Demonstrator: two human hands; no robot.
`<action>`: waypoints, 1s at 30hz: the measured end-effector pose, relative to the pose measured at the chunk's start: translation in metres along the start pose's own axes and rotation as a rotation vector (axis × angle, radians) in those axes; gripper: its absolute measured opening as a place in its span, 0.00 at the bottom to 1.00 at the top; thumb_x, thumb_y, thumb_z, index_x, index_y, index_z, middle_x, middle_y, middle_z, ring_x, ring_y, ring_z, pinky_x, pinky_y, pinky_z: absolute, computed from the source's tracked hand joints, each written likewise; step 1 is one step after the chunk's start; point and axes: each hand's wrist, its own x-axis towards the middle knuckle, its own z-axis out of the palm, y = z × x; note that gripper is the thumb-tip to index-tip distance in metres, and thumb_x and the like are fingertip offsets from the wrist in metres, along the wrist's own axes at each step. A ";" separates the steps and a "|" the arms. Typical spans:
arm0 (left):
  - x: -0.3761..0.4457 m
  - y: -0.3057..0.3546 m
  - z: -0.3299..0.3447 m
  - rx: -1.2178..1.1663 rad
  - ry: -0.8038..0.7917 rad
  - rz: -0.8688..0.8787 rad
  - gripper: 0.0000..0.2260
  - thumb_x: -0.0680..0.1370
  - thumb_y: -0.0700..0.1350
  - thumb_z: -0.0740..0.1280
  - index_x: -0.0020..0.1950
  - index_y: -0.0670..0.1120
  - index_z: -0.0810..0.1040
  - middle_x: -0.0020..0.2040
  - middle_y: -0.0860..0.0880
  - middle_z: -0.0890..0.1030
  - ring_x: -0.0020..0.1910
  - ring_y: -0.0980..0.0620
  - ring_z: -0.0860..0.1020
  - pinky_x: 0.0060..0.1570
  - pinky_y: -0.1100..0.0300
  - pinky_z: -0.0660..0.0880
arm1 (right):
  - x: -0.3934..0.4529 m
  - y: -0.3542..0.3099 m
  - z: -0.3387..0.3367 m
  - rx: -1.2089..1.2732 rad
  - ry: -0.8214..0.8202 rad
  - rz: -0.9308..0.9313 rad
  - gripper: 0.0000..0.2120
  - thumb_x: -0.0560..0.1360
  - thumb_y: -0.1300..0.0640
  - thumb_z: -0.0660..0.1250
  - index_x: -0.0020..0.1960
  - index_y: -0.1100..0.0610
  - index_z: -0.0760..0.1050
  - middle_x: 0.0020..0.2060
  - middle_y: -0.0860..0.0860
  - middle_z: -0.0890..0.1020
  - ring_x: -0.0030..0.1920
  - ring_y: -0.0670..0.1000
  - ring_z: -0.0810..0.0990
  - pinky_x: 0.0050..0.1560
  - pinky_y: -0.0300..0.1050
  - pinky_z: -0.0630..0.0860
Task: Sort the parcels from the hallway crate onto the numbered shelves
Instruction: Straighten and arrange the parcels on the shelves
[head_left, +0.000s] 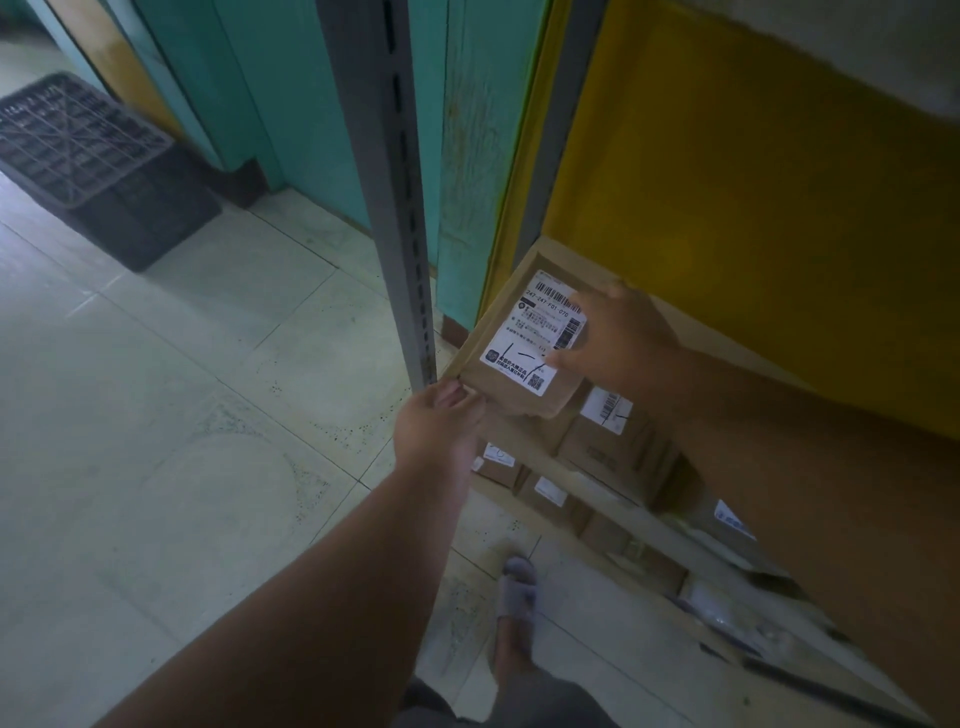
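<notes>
**Parcel held at the shelf edge with both hands**

At the front corner of the shelf (691, 332), just right of the grey slotted upright (400, 208), a brown cardboard parcel (511, 384) lies flat with its near end over the shelf edge. Its white label (535, 332) faces up and carries barcodes, printed text and black pen strokes.

From 7 o'clock the left hand (436, 421) reaches in, and its fingers (460, 397) pinch the near left corner of the parcel. From 4 o'clock comes the right hand (618, 332); its fingers (558, 358) are spread and mostly straight, and they rest on top of the parcel at the right side of the label.

Below this shelf, lower levels hold more cardboard boxes (608, 441) with white labels. At 10 o'clock, well apart, a dark plastic crate (88, 150) stands on the pale tiled floor (156, 415) beside the teal wall (260, 78). At 6 o'clock a foot in a grey slipper (517, 587) is on the floor.
</notes>
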 end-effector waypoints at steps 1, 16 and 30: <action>-0.001 -0.001 -0.002 0.025 -0.017 0.009 0.16 0.75 0.33 0.69 0.52 0.53 0.83 0.48 0.55 0.85 0.50 0.56 0.83 0.56 0.57 0.80 | -0.001 0.000 0.000 0.011 -0.002 0.002 0.39 0.71 0.39 0.73 0.76 0.52 0.65 0.72 0.56 0.67 0.72 0.57 0.65 0.67 0.58 0.70; -0.047 -0.077 0.062 0.137 -0.207 -0.221 0.17 0.68 0.42 0.76 0.57 0.45 0.81 0.54 0.53 0.85 0.54 0.52 0.82 0.64 0.52 0.76 | -0.021 0.124 0.018 -0.071 -0.128 -0.004 0.21 0.75 0.45 0.71 0.59 0.59 0.76 0.54 0.59 0.76 0.51 0.58 0.77 0.45 0.47 0.72; -0.070 -0.091 0.114 -0.049 -0.064 -0.107 0.08 0.76 0.44 0.70 0.42 0.57 0.79 0.45 0.58 0.83 0.46 0.58 0.81 0.42 0.63 0.74 | 0.010 0.142 0.039 -0.107 -0.124 -0.107 0.20 0.75 0.44 0.70 0.54 0.60 0.79 0.48 0.60 0.79 0.47 0.61 0.78 0.40 0.46 0.72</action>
